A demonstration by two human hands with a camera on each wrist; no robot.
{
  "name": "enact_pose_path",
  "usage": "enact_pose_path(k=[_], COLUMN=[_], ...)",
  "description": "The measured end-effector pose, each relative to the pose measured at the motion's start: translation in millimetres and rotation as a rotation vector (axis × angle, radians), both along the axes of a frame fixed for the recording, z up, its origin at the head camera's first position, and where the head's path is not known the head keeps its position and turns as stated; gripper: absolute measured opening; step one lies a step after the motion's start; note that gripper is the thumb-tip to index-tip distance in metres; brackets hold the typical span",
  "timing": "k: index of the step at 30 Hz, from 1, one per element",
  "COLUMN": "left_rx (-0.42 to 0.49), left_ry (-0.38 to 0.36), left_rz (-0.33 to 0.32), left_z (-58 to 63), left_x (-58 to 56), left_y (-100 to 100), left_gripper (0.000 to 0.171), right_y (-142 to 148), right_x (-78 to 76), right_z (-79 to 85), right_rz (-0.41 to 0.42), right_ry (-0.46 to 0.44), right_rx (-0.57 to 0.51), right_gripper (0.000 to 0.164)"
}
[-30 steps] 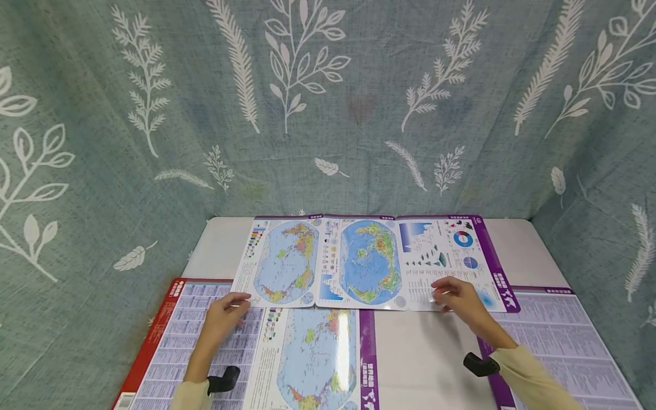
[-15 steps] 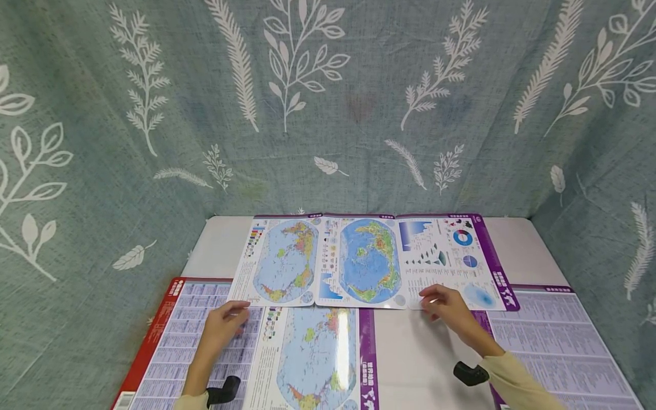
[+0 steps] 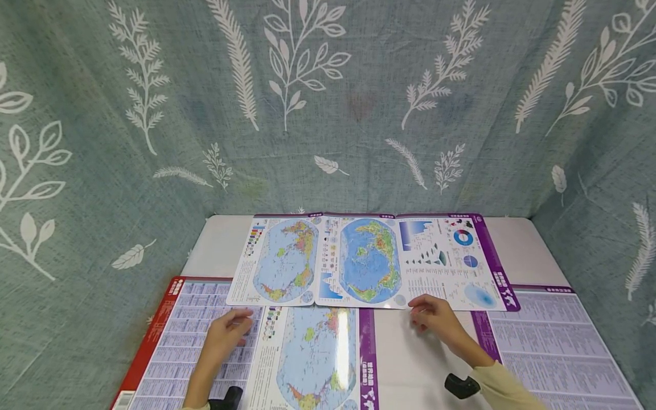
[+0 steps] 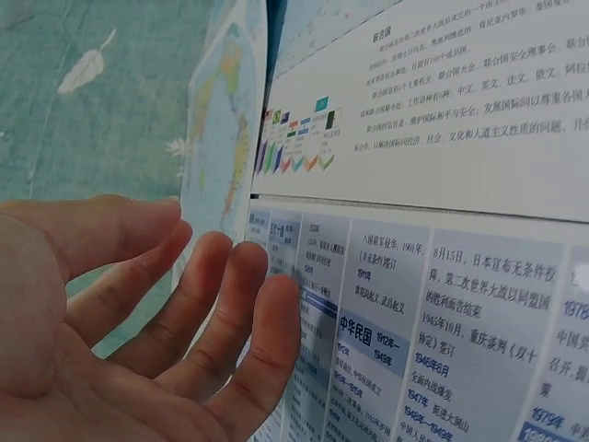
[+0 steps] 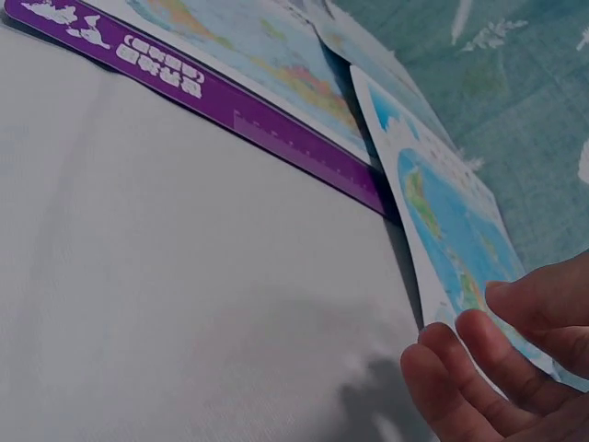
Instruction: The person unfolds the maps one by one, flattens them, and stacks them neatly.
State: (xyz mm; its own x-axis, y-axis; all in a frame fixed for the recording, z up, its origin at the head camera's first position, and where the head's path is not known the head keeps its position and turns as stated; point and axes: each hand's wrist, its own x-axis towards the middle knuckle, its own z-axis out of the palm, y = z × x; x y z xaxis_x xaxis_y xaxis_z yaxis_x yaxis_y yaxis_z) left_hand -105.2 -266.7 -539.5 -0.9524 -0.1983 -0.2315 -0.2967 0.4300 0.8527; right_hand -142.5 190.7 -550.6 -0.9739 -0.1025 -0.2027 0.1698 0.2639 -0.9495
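Along the back of the table lies an unfolded three-panel world map sheet point(image 3: 365, 262) with a purple right edge. My left hand point(image 3: 224, 337) hovers just in front of its left corner, over a red-edged printed chart point(image 3: 189, 341) of text columns. In the left wrist view that hand's fingers point(image 4: 262, 350) are loosely bent with nothing between them. My right hand point(image 3: 437, 323) is at the map sheet's front edge, fingertips overlapping it in the head view. The right wrist view has its fingers point(image 5: 488, 345) relaxed and holding nothing, beside the sheet's edge.
A second world map panel point(image 3: 310, 347) with a purple strip point(image 3: 368, 359) lies front centre, partly under the back sheet. At right is a purple-edged chart point(image 3: 553, 336) of small text. White table point(image 3: 410, 370) shows between them. A leaf-patterned curtain point(image 3: 328, 114) surrounds the table.
My right hand has moved left and toward me along the front of the map sheet. My left hand has drawn back slightly off the sheet's corner. The sheets stay in place.
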Motion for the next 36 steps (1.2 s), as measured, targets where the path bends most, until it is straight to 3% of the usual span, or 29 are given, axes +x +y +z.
enact_pose_path(k=[8, 18, 26, 36], left_rx=[-0.012, -0.080, -0.145, -0.147], left_ry=[-0.019, -0.028, -0.034, -0.017], left_rz=[0.010, 0.019, 0.050, 0.116], left_z=[2.9, 3.5, -1.3, -6.2], left_x=[7.7, 21.0, 27.6, 33.0], left_y=[5, 12, 16, 29], left_gripper=[0.033, 0.031, 0.032, 0.034], right_y=[-15, -30, -44, -62], right_x=[9.5, 18.6, 26.8, 35.8], right_z=[-1.6, -3.2, -8.8, -15.0], right_rz=[0.041, 0.118, 0.088, 0.037], right_ry=[-0.013, -0.043, -0.091, -0.127], right_rx=[-0.022, -0.125, -0.151, -0.160], right_gripper=[0.021, 0.022, 0.024, 0.026])
